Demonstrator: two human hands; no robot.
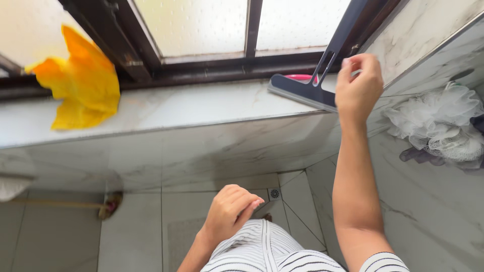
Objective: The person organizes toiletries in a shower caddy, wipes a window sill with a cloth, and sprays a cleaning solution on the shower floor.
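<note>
My right hand (358, 83) is raised to the marble window sill (166, 108), fingertips bunched together just right of the handle of a dark grey squeegee (302, 90). The squeegee's blade rests on the sill and its handle leans up against the window frame. My wrist covers the blade's right end, and I see no fingers around the handle. My left hand (229, 211) hangs low by my striped clothing, fingers curled. A dark flat shape shows at its fingertips, and I cannot make out whether the hand holds it.
A yellow cloth (80, 80) lies on the left of the sill. A pink object (301, 77) sits behind the squeegee blade. A white mesh bath sponge (443, 123) hangs on the right wall. A round floor drain (275, 193) lies below in the corner.
</note>
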